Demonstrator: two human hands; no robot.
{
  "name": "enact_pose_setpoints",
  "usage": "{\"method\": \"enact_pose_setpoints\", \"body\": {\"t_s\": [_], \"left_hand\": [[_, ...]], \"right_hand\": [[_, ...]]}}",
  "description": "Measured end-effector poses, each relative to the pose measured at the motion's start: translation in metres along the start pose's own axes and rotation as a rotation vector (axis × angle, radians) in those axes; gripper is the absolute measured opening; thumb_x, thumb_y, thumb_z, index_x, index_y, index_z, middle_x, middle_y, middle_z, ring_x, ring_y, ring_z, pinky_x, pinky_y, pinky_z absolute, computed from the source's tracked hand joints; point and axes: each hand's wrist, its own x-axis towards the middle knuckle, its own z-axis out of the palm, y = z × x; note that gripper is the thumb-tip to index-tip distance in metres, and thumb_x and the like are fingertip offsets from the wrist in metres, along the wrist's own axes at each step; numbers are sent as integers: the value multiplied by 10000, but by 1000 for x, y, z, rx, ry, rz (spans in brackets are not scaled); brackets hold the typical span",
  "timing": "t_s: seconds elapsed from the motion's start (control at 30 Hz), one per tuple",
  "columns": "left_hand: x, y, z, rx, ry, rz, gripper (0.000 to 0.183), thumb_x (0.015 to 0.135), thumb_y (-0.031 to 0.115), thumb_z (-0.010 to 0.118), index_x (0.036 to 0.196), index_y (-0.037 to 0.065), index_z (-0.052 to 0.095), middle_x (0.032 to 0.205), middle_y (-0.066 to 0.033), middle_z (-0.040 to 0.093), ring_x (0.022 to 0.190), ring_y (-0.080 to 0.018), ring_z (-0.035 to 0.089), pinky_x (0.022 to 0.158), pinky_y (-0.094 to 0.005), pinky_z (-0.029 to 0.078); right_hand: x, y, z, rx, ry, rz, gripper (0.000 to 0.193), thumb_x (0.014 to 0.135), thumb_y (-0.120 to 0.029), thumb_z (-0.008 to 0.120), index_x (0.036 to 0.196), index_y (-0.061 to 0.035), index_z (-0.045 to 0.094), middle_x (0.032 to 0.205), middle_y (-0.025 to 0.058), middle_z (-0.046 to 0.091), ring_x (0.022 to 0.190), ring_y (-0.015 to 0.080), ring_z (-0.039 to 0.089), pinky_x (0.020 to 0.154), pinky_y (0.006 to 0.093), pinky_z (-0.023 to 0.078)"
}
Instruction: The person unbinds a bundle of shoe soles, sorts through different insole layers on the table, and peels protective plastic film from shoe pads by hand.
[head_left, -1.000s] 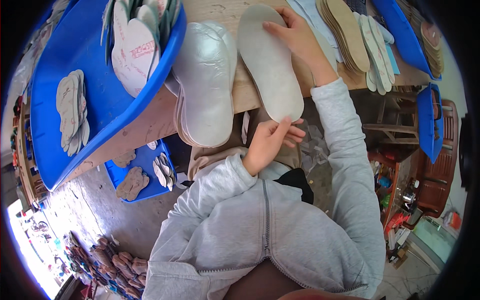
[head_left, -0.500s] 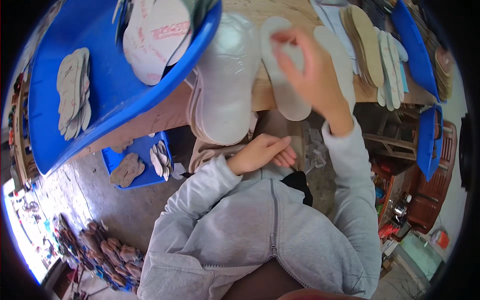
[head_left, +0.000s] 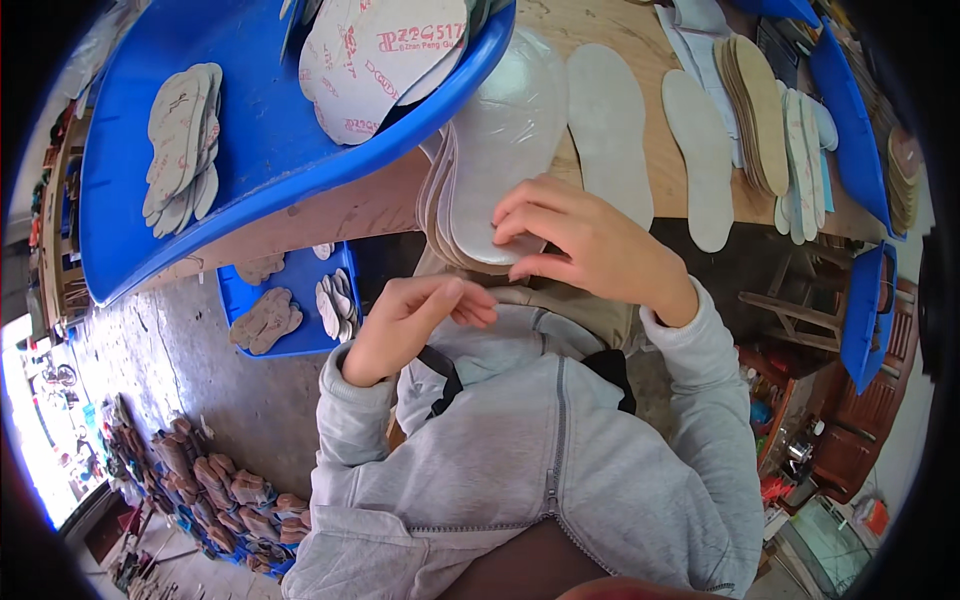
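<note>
A stack of insoles (head_left: 505, 120) lies at the table's near edge, its toe or heel ends overhanging. The top one has a glossy, clear-film look. Over the near end of this stack my right hand (head_left: 590, 240) curves its fingers, thumb apart and nothing visibly held; whether the fingertips touch the top insole I cannot tell. Just below the stack, in front of my body, my left hand (head_left: 415, 320) is empty with loosely bent fingers. To the right of the stack lie a pale grey insole (head_left: 610, 130) and a second, narrower insole (head_left: 698, 160), both flat on the wood.
A large blue tray (head_left: 290, 185) with printed white insoles juts over the table's left side. Beige insoles (head_left: 757, 115) and white insoles (head_left: 802, 165) are piled at the right, by another blue bin (head_left: 850, 120). A lower blue tray (head_left: 300, 345) holds more pieces.
My right hand has come down and left from the single insoles to the stack's near end. My left hand has moved left and turned. The view has shifted, too.
</note>
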Motion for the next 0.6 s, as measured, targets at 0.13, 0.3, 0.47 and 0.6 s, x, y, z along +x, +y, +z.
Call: {"method": "enact_pose_setpoints", "body": {"t_s": [0.13,0.3,0.47,0.6], "left_hand": [[9,-2,13,-24,-13,34,458,1045,285,326,1120,-85,586,948,-157,683,839,-208,672,756,-297,528],[15,12,26,-345,-130,-56,643,1009,511,238,1349,-25,336,1067,-181,653,893,-252,673,751,-347,552],[25,22,48,-560,162,-3,586,1012,480,278,1386,30,310,1287,-158,530,1089,-245,603,864,-394,539],[27,25,47,-395,153,-9,476,1004,206,415,1417,57,232,1290,-144,496,1091,-230,596,839,-379,558]], "right_hand": [[-9,-7,0,114,142,79,137,796,-35,680,908,-1,609,913,86,639,829,265,617,728,337,490],[-41,-34,-8,221,278,-54,78,839,-59,625,917,-55,630,917,65,656,817,257,626,687,335,480],[-77,-50,-4,184,169,-243,77,832,-47,621,894,-67,662,942,75,705,852,223,661,732,337,497],[-105,-49,0,222,146,-179,78,849,-87,612,898,-61,667,968,83,700,873,234,656,767,352,488]]}}
